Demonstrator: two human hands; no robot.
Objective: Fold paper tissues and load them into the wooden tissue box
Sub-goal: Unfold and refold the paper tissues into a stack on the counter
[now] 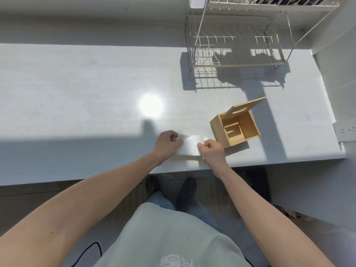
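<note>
A white paper tissue (190,144) lies flat on the white counter (77,105) near its front edge, folded into a small rectangle. My left hand (166,144) pinches the tissue's left edge. On the tissue's right edge, my right hand (212,151) grips with thumb and fingers. Just right of the tissue stands the wooden tissue box (236,129). Its slotted lid (245,107) is tilted up at the back, and the inside looks empty.
A wire dish rack (237,35) stands at the back right of the counter. A wall socket (345,132) sits on the right wall. The counter's front edge runs just below my hands, with my feet and the floor beneath.
</note>
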